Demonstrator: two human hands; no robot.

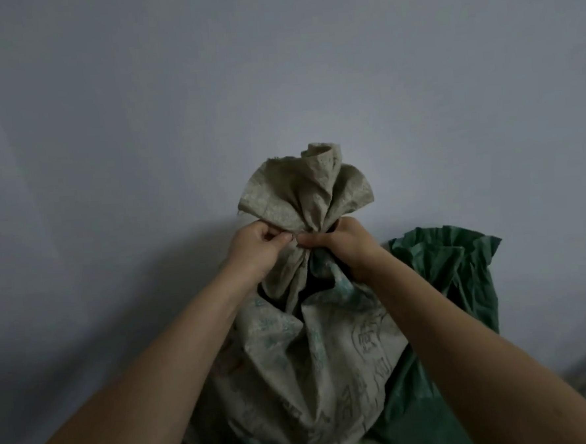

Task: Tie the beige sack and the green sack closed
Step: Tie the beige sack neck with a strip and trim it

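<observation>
Beige sack [313, 358], centre, against the wall: left hand [255, 251] and right hand [341, 243] both clamped on its bunched neck (no tie visible). Keep the gather tight while cinching. Green sack [460, 280], right, gapes untied.

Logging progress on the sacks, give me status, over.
Left hand and right hand both clamped on the beige sack neck, top bunched. Green sack behind right, mouth open. Nothing in the way.
</observation>
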